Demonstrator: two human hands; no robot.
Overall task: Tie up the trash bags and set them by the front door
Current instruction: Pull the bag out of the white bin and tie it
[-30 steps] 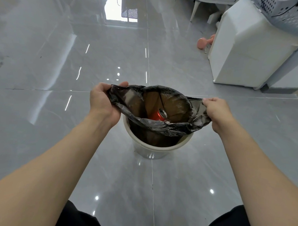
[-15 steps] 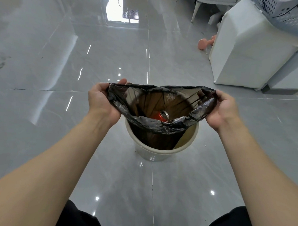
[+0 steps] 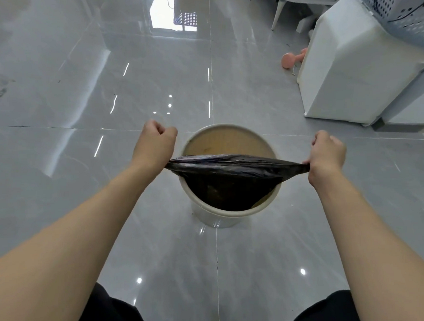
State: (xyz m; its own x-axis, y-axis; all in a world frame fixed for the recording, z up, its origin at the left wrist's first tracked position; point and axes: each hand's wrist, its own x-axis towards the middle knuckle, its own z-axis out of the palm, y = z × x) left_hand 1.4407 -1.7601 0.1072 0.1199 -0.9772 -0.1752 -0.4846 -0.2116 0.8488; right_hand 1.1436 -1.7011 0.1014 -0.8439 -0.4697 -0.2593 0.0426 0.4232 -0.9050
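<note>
A black trash bag (image 3: 231,181) hangs in a round cream bin (image 3: 230,218) on the grey tiled floor. Its mouth is pulled flat into a taut band across the bin. My left hand (image 3: 154,145) grips the bag's left end in a fist. My right hand (image 3: 327,154) grips the right end the same way. The bag's body sits low in the near half of the bin, and the bin's tan inside wall shows behind it. The bag's contents are hidden.
A white cabinet (image 3: 354,66) stands at the right with a perforated grey basket (image 3: 398,5) on top. A pink object (image 3: 290,59) lies on the floor beside it. White chair legs (image 3: 276,11) show at the top. Glossy floor stretches to the left and ahead.
My hands have moved apart and pulled the open bag mouth shut into a flat stretched band. The red can seen inside earlier is now hidden.
</note>
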